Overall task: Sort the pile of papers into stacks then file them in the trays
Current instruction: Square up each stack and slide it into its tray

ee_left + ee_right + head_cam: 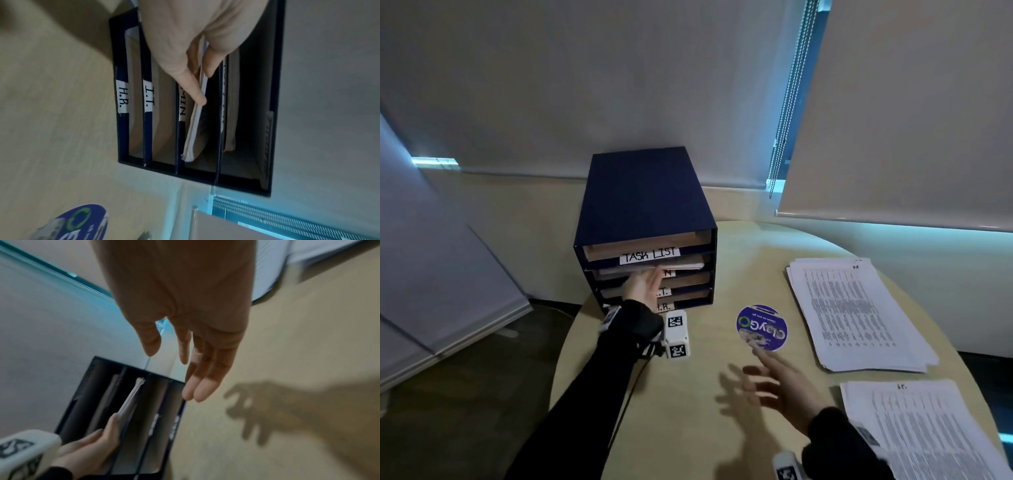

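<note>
Filing underway | left hand (197,40) pinches sheaf (195,129) into second tray (654,270) | right hand (774,387) spread, empty | two stacks (859,315) wait at three o'clock (unfiled)

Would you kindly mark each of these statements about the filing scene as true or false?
1. The left hand pinches a stack of papers in the second slot from the top of the blue tray unit. True.
2. The right hand grips a sheet. False: it hovers over the table with fingers spread, holding nothing.
3. Two paper stacks lie on the table to the right: a far stack and a near stack. True.
4. The top slot's label reads H.R. False: it reads TASK LIST; the H.R. label is on the bottom slot.
5. A round blue sticker lies on the table. True.
</note>
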{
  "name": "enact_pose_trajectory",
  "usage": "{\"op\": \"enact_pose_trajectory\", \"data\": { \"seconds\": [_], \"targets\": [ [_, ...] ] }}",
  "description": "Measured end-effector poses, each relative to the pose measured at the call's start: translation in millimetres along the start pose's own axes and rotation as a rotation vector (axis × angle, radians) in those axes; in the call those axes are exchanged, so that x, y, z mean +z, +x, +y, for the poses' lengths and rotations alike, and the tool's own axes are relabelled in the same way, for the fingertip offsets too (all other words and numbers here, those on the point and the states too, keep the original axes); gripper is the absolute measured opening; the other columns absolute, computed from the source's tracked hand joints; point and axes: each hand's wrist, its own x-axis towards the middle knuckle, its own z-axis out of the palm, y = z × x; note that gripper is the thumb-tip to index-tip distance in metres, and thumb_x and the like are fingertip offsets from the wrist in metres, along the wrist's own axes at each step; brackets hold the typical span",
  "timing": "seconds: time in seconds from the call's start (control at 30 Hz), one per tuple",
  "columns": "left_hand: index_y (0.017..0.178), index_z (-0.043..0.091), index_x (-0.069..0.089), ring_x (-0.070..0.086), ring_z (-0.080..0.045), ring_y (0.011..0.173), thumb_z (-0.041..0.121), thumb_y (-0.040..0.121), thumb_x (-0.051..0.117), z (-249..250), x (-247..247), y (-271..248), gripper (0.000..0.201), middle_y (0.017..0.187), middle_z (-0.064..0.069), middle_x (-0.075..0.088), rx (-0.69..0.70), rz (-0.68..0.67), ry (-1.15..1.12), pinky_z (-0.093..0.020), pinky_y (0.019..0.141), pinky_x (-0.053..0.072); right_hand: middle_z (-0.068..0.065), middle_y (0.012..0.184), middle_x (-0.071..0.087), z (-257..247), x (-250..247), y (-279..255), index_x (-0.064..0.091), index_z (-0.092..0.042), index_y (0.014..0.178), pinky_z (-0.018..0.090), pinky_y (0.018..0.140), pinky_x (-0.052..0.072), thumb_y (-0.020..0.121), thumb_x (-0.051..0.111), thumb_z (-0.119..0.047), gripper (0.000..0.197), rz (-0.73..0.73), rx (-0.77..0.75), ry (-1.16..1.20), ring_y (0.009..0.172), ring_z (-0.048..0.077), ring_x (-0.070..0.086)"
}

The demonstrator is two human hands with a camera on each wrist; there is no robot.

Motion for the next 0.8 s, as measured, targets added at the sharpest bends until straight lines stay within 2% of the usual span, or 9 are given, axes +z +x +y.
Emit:
{"op": "enact_pose_trajectory", "data": {
  "seconds": [0.1,0.2,0.27,0.33,0.43,0.53,0.6,0.67,0.8],
  "targets": [
    [0.140,-0.006,0.033,0.036,-0.030,0.139,-0.005,0.099,0.028,3,13,16,0.041,0.152,-0.022,0.030,-0.014,0.019,0.026,-0.030,0.110,0.035,0.017,0.099,0.065,25,-27,-15,0.061,-0.011,0.114,0.035,0.061,0.049,0.091,0.060,-0.025,0.027,0.066,0.058,0.032,0.076,0.031,0.061],
    [0.143,-0.008,0.029,0.042,-0.032,0.135,-0.002,0.100,0.027,2,15,18,0.043,0.148,-0.023,0.037,0.054,0.096,0.129,-0.031,0.103,0.042,0.017,0.090,0.067,40,-52,-26,0.066,-0.007,0.108,0.033,0.059,0.049,0.092,0.058,-0.018,0.020,0.147,0.022,-0.061,0.073,0.030,0.059],
    [0.136,-0.005,0.040,0.056,-0.033,0.117,0.000,0.101,0.028,-18,14,4,0.037,0.135,-0.023,0.049,0.072,0.147,0.162,-0.035,0.094,0.050,0.017,0.083,0.066,45,-74,-32,0.066,-0.004,0.104,0.032,0.057,0.047,0.094,0.055,-0.010,0.016,0.280,-0.078,-0.175,0.066,0.027,0.060],
    [0.119,0.002,0.053,0.062,-0.026,0.087,-0.001,0.099,0.031,-54,17,-24,0.030,0.111,-0.020,0.057,0.075,0.128,0.320,-0.031,0.073,0.055,0.016,0.081,0.064,47,-106,-32,0.065,-0.002,0.104,0.032,0.059,0.046,0.094,0.053,-0.005,0.015,0.465,-0.201,-0.340,0.065,0.025,0.059],
    [0.101,0.012,0.058,0.055,-0.016,0.063,0.009,0.097,0.042,-137,24,-71,0.017,0.084,-0.008,0.059,-0.098,-0.022,0.753,-0.016,0.039,0.042,0.022,0.108,0.058,44,-160,-31,0.058,-0.005,0.116,0.039,0.082,0.045,0.091,0.054,-0.006,0.026,0.807,-0.261,-0.711,0.093,0.032,0.056],
    [0.091,0.020,0.051,0.042,-0.014,0.049,0.021,0.084,0.052,-231,22,-111,0.007,0.066,0.000,0.049,-0.399,-0.307,1.111,-0.018,0.044,0.030,0.023,0.138,0.038,37,-207,-40,0.045,-0.008,0.134,0.048,0.100,0.033,0.090,0.054,-0.013,0.045,1.048,-0.094,-0.836,0.123,0.039,0.037],
    [0.079,0.019,0.042,0.027,-0.013,0.046,0.020,0.078,0.052,-277,20,-130,0.010,0.059,0.001,0.032,-0.575,-0.461,1.181,-0.020,0.047,0.019,0.020,0.147,0.029,37,-243,-46,0.036,-0.006,0.140,0.048,0.107,0.023,0.090,0.053,-0.017,0.054,1.078,0.080,-0.856,0.133,0.035,0.027],
    [0.077,0.017,0.039,0.024,-0.013,0.048,0.019,0.085,0.051,-302,25,-144,0.014,0.062,0.000,0.029,-0.672,-0.498,1.226,-0.022,0.045,0.017,0.020,0.148,0.030,45,-281,-46,0.033,-0.003,0.141,0.045,0.112,0.021,0.087,0.054,-0.034,0.065,1.051,0.250,-0.912,0.136,0.035,0.026],
    [0.089,0.013,0.050,0.042,-0.017,0.059,0.022,0.090,0.049,-310,42,-157,0.009,0.072,-0.003,0.044,-0.661,-0.441,1.264,-0.025,0.056,0.031,0.023,0.132,0.042,61,-321,-32,0.045,-0.003,0.125,0.042,0.099,0.037,0.073,0.059,-0.061,0.079,0.868,0.406,-0.890,0.119,0.039,0.043]
  ]
}}
